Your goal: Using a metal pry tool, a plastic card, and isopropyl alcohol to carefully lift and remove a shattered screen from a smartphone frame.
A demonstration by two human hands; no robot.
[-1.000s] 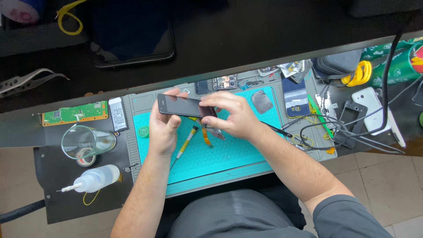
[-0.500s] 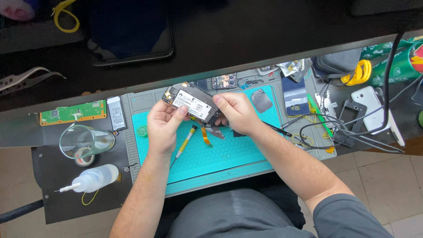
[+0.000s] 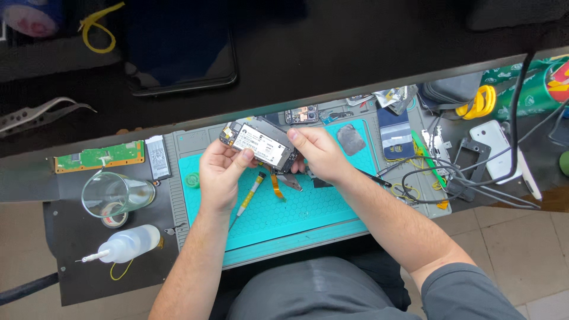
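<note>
Already opened, the phone (image 3: 261, 144) sits at frame centre, battery side up, pinched between my left hand (image 3: 220, 172) and right hand (image 3: 320, 153); my screwdriver (image 3: 249, 198) lies unused on the teal mat (image 3: 308, 207) below, reassembly undone.

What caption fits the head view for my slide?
Both hands, left and right, hold an opened phone with its battery showing above a teal mat; a screwdriver lies below.

We see a white rectangular label (image 3: 261, 145) on the opened phone's battery (image 3: 265, 148), a dark tablet screen (image 3: 178, 44) lying at the desk's far side, and a green printed packet (image 3: 533, 89) at the right edge.
</note>
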